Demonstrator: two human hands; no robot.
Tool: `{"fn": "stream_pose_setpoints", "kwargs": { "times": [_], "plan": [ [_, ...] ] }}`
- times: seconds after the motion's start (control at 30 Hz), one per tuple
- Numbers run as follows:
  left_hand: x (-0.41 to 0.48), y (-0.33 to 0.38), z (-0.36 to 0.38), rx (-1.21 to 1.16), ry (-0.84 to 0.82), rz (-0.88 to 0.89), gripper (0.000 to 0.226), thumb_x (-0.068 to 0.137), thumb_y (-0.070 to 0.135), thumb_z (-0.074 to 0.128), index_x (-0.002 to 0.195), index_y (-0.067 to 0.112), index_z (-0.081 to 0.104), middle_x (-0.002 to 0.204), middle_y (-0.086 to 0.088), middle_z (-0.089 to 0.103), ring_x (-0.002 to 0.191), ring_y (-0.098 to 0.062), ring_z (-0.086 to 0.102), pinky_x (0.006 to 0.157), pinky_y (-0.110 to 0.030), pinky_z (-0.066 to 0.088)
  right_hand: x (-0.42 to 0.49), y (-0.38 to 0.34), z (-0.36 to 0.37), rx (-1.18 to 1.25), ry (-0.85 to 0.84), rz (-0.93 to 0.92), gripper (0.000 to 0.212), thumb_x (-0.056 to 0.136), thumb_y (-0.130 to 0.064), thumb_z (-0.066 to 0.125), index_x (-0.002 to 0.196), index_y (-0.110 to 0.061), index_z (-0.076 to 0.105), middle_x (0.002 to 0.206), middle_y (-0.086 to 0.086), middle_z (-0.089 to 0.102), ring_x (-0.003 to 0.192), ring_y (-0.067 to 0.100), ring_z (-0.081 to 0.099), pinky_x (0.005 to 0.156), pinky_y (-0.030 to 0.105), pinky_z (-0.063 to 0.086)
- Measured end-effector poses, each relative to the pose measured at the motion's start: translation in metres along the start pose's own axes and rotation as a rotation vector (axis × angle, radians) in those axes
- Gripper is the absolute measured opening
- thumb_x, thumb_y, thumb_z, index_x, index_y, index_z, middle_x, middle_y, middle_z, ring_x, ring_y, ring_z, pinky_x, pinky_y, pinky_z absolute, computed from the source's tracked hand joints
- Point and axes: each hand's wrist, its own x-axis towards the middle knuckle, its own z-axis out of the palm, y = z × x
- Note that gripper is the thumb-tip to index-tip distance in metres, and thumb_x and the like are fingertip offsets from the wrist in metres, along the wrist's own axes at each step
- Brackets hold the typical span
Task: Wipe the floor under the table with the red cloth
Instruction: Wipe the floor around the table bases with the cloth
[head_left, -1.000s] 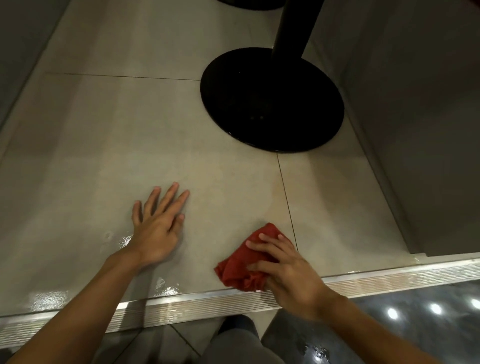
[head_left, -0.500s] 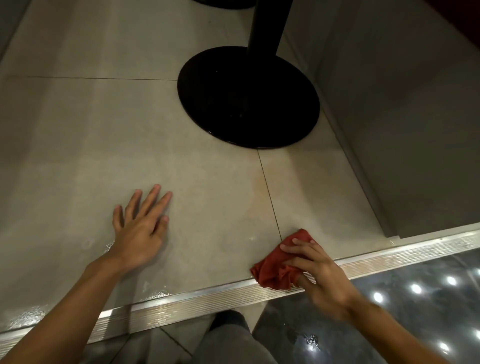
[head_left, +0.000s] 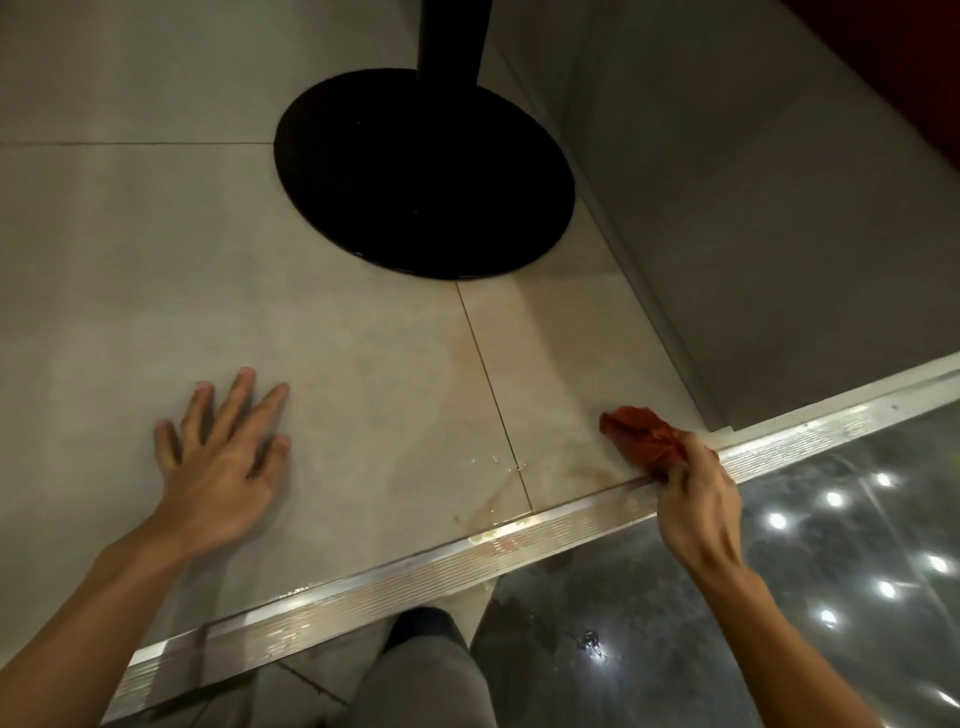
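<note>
While our right hand (head_left: 698, 499) pinches the crumpled red cloth (head_left: 644, 436) beside the ribbed metal threshold strip (head_left: 363, 597), seemingly lifted, the beige floor tile (head_left: 363, 374) lies leftward; our left hand (head_left: 223, 467) rests flat, empty.

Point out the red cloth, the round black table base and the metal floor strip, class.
red cloth (head_left: 644, 436), head view, on the bunched fabric ahead of the fingers.
round black table base (head_left: 423, 176), head view, on the flat disc's middle.
metal floor strip (head_left: 415, 577), head view, on its ribbed top.
</note>
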Motion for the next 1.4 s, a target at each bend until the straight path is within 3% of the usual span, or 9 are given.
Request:
{"fn": "stream_pose_setpoints", "kwargs": {
  "times": [0.13,0.27,0.53,0.83,0.93,1.03,1.2,1.3,1.4],
  "plan": [
    [0.002,0.0,0.004,0.0,0.009,-0.001,0.06,0.082,0.062,0.019,0.142,0.055,0.017,0.159,0.019,0.002,0.147,-0.021,-0.004,0.113,-0.054,-0.005,-0.017,-0.004,0.021,-0.158,0.042,0.073,0.043,0.083,-0.018,0.04,0.117,-0.005,0.063,0.125,0.019,0.059,0.112,0.044,0.049,0.098,0.051,0.041],
    [0.001,-0.001,0.007,0.001,0.025,0.001,0.058,0.083,0.061,0.019,0.141,0.056,0.014,0.159,0.019,0.002,0.147,-0.02,-0.004,0.113,-0.054,-0.005,-0.036,-0.031,0.037,-0.24,0.073,0.158,0.044,0.08,-0.024,0.046,0.118,-0.013,0.064,0.117,0.018,0.059,0.1,0.04,0.049,0.092,0.049,0.042],
    [0.003,-0.003,0.01,-0.016,0.035,0.001,0.056,0.084,0.061,0.022,0.14,0.058,0.014,0.158,0.021,0.003,0.147,-0.02,-0.003,0.112,-0.055,-0.005,-0.099,-0.09,0.062,-0.277,-0.072,-0.099,0.039,0.078,-0.035,0.053,0.114,-0.026,0.066,0.111,0.004,0.06,0.094,0.026,0.051,0.085,0.047,0.05],
    [0.002,0.003,0.003,-0.028,0.007,-0.008,0.058,0.084,0.058,0.023,0.141,0.054,0.018,0.159,0.02,0.0,0.146,-0.016,-0.009,0.113,-0.052,-0.01,-0.118,-0.132,0.055,-0.087,-0.329,-0.43,0.035,0.078,-0.029,0.046,0.108,-0.034,0.063,0.106,-0.011,0.064,0.093,0.017,0.058,0.073,0.029,0.054],
    [0.0,0.007,0.0,-0.042,-0.014,0.003,0.058,0.084,0.057,0.023,0.142,0.052,0.02,0.159,0.018,-0.001,0.146,-0.015,-0.011,0.113,-0.051,-0.012,-0.084,-0.138,0.039,0.127,-0.61,-0.307,0.028,0.091,-0.021,0.042,0.109,-0.033,0.059,0.093,-0.013,0.063,0.089,0.015,0.057,0.074,0.033,0.05],
    [-0.001,0.01,-0.003,-0.04,-0.021,0.01,0.055,0.09,0.053,0.028,0.144,0.049,0.02,0.16,0.016,-0.002,0.146,-0.017,-0.012,0.114,-0.052,-0.011,-0.043,-0.143,0.029,0.376,-0.726,-0.207,0.022,0.098,-0.017,0.047,0.105,-0.03,0.063,0.08,-0.013,0.064,0.074,0.005,0.058,0.07,0.021,0.047],
    [-0.006,0.026,-0.009,-0.024,-0.037,0.059,0.061,0.085,0.051,0.028,0.145,0.045,0.02,0.161,0.005,0.004,0.147,-0.026,-0.004,0.115,-0.052,-0.003,-0.018,-0.156,0.037,0.323,-0.812,-0.402,0.027,0.096,-0.008,0.049,0.112,-0.022,0.065,0.095,-0.014,0.065,0.086,-0.001,0.058,0.076,0.014,0.045],
    [-0.012,0.04,0.001,0.016,-0.039,0.182,0.057,0.089,0.047,0.03,0.146,0.043,0.021,0.161,0.006,0.004,0.146,-0.025,-0.005,0.115,-0.053,-0.002,-0.032,-0.151,0.054,0.197,-0.766,-0.621,0.038,0.089,-0.002,0.053,0.121,-0.02,0.064,0.125,0.0,0.063,0.117,0.018,0.055,0.103,0.03,0.041],
    [-0.014,0.037,0.005,0.027,-0.028,0.193,0.054,0.091,0.052,0.021,0.145,0.049,0.017,0.16,0.013,-0.003,0.146,-0.019,-0.012,0.114,-0.049,-0.007,-0.065,-0.139,0.069,-0.032,-0.764,-0.776,0.047,0.088,-0.016,0.053,0.131,-0.036,0.056,0.145,-0.003,0.048,0.136,0.029,0.036,0.115,0.044,0.027]
  ]
}}
